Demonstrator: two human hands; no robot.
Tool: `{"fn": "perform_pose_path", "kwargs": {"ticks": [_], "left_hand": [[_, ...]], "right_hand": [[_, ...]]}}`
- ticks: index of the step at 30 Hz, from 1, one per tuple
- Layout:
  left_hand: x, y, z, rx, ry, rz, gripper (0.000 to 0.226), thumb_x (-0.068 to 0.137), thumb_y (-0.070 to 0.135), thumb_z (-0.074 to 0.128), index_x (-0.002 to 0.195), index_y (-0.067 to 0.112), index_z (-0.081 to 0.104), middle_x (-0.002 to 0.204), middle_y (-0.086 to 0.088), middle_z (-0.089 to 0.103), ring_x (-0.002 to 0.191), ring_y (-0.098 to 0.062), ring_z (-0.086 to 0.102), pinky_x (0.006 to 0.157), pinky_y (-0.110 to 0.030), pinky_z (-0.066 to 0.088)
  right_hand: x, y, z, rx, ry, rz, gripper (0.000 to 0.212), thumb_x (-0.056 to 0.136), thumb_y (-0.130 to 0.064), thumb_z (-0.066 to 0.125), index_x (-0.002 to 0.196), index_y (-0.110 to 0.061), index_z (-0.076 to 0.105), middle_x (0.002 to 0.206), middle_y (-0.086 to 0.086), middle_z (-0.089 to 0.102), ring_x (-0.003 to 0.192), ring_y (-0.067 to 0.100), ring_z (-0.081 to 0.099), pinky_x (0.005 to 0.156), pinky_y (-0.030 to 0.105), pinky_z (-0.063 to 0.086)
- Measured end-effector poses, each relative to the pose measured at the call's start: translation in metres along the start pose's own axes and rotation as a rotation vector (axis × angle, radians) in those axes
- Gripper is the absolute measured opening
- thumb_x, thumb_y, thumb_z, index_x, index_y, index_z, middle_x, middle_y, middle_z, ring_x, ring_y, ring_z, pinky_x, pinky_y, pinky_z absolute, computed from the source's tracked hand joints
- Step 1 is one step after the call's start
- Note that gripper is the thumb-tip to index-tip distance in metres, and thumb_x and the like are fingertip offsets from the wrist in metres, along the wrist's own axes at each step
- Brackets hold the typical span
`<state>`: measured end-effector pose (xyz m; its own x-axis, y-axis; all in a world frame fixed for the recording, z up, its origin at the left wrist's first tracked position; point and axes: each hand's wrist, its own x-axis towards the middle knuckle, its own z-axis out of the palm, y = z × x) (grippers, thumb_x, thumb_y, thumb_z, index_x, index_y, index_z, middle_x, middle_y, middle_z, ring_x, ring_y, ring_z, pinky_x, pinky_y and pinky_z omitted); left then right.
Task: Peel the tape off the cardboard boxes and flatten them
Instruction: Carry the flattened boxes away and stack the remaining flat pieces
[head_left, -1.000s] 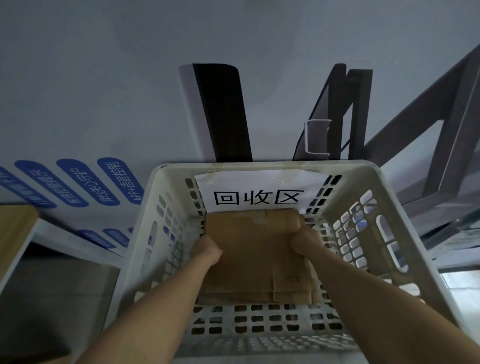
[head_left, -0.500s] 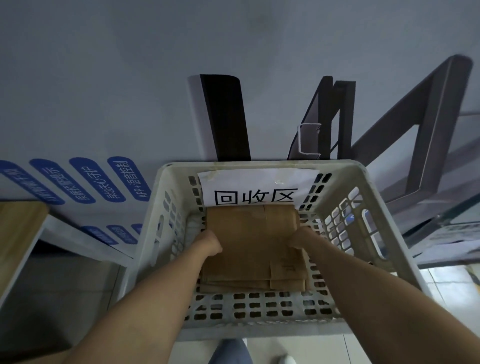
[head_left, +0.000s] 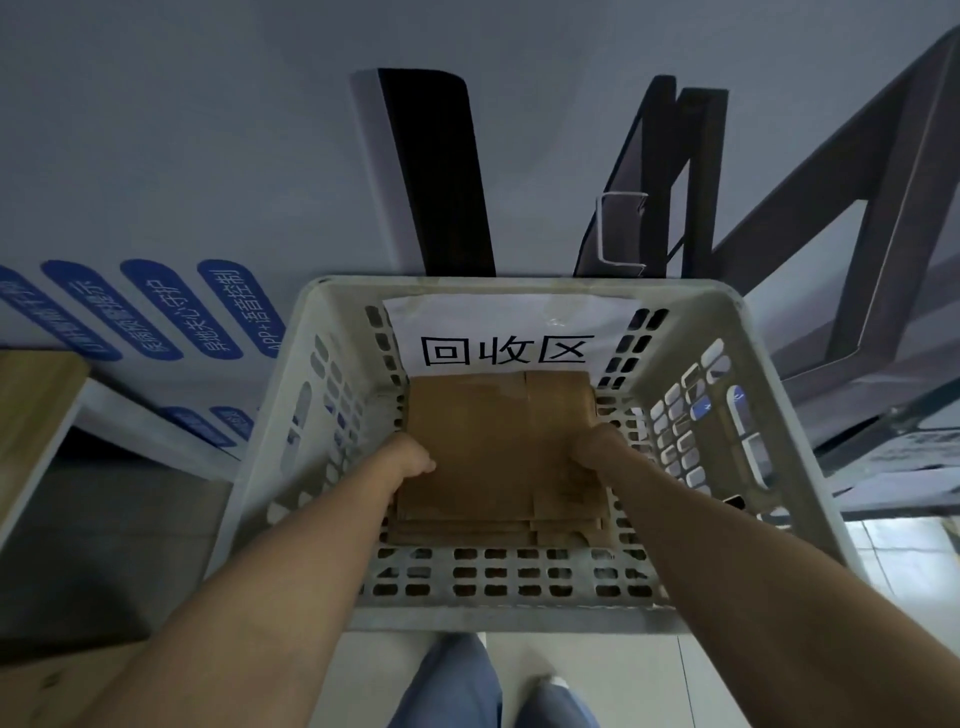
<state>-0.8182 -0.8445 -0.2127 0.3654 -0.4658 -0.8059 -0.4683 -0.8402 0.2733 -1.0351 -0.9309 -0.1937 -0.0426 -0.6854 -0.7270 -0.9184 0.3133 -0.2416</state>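
So the left hand (head_left: 413, 461) was curled round the left edge of the stack of flattened brown cardboard boxes (head_left: 498, 452). The right hand (head_left: 597, 446) gripped the right edge the same way, knuckles up, fingertips tucked out of sight. The stack lay flat on the bottom of a pale perforated plastic crate (head_left: 519, 618), pushed toward the far wall, with a few layers peeking out along the near side. No tape that I could make out on the top sheet.

A white paper sign (head_left: 509, 332) printed 回收区 was stuck on the crate's far wall, just above the cardboard. Behind the crate a black-and-white panel (head_left: 431, 171) leaned on the pale wall, with dark metal frames (head_left: 883, 208) off to the right. Blue pill-shaped stickers (head_left: 223, 306) ran along the wall on the left, above a light wooden counter (head_left: 31, 405). Blue trouser legs (head_left: 452, 686) showed below the near rim.
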Motion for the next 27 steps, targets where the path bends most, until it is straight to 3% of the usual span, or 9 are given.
{"fn": "perform_pose_path", "kwargs": {"ticks": [1,3,6,9,13,15,17,21,27], "left_hand": [[-0.003,0.003,-0.003,0.072,0.021,0.022,0.030,0.095,0.016,0.055,0.121,0.001,0.050,0.114,-0.015,0.053,0.113,-0.027,0.051,0.083,-0.029,0.045],[-0.016,0.012,-0.011,0.172,0.103,0.057,0.011,0.095,0.010,0.047,0.103,0.005,0.053,0.083,-0.007,0.046,0.079,-0.019,0.052,0.063,-0.024,0.042],[-0.043,0.032,-0.023,0.236,0.233,0.135,0.013,0.092,0.004,0.046,0.099,0.006,0.057,0.079,-0.006,0.047,0.062,-0.015,0.045,0.049,-0.023,0.036],[-0.084,0.056,-0.040,0.250,0.355,0.283,0.009,0.093,0.007,0.049,0.086,0.008,0.056,0.077,-0.005,0.052,0.065,-0.018,0.051,0.052,-0.026,0.038],[-0.156,0.069,-0.070,0.207,0.570,0.486,0.017,0.095,0.015,0.050,0.109,0.008,0.059,0.106,-0.007,0.060,0.090,-0.020,0.057,0.072,-0.029,0.045],[-0.201,0.067,-0.087,0.226,0.728,0.573,0.022,0.094,0.021,0.054,0.112,0.009,0.059,0.108,-0.006,0.060,0.093,-0.021,0.058,0.076,-0.031,0.046],[-0.243,0.059,-0.105,0.282,0.857,0.618,0.022,0.093,0.023,0.055,0.109,0.008,0.059,0.105,-0.009,0.061,0.089,-0.023,0.058,0.073,-0.035,0.046],[-0.321,0.028,-0.136,0.414,1.085,0.566,0.033,0.093,0.026,0.054,0.119,0.005,0.055,0.112,-0.014,0.057,0.100,-0.032,0.056,0.078,-0.038,0.043],[-0.416,-0.043,-0.168,0.533,1.419,0.449,0.032,0.091,0.026,0.055,0.119,0.010,0.055,0.112,-0.009,0.060,0.104,-0.030,0.055,0.088,-0.037,0.038]], "right_hand": [[0.000,-0.003,-0.001,-0.102,-0.007,-0.007,0.030,0.098,-0.011,0.043,0.125,-0.003,0.052,0.125,0.010,0.056,0.114,0.025,0.056,0.073,0.021,0.044],[-0.007,-0.008,-0.010,-0.209,0.068,-0.121,0.026,0.096,-0.010,0.044,0.119,-0.005,0.057,0.114,0.008,0.059,0.103,0.023,0.058,0.078,0.027,0.047],[-0.033,-0.033,-0.033,-0.323,0.148,-0.329,0.008,0.091,-0.010,0.050,0.096,-0.008,0.056,0.086,0.006,0.055,0.077,0.020,0.056,0.068,0.029,0.045],[-0.077,-0.062,-0.057,-0.302,0.177,-0.396,0.009,0.088,-0.001,0.045,0.089,-0.008,0.051,0.087,0.008,0.053,0.081,0.023,0.055,0.070,0.032,0.046],[-0.146,-0.089,-0.089,-0.539,0.324,-0.638,0.017,0.090,-0.011,0.052,0.106,-0.009,0.053,0.113,0.012,0.058,0.103,0.030,0.054,0.083,0.037,0.043],[-0.181,-0.099,-0.105,-0.616,0.411,-0.790,0.027,0.092,-0.019,0.053,0.117,-0.008,0.051,0.117,0.012,0.056,0.108,0.030,0.052,0.085,0.037,0.041],[-0.220,-0.108,-0.119,-0.633,0.496,-0.945,0.030,0.092,-0.025,0.053,0.115,-0.007,0.050,0.116,0.013,0.055,0.107,0.031,0.051,0.086,0.038,0.040],[-0.293,-0.129,-0.137,-0.667,0.691,-1.116,0.039,0.090,-0.032,0.057,0.118,-0.006,0.048,0.119,0.014,0.053,0.111,0.033,0.048,0.090,0.039,0.038],[-0.402,-0.159,-0.126,-0.585,0.909,-1.309,0.047,0.087,-0.038,0.062,0.121,-0.008,0.047,0.123,0.014,0.051,0.115,0.034,0.047,0.095,0.041,0.038]]}}
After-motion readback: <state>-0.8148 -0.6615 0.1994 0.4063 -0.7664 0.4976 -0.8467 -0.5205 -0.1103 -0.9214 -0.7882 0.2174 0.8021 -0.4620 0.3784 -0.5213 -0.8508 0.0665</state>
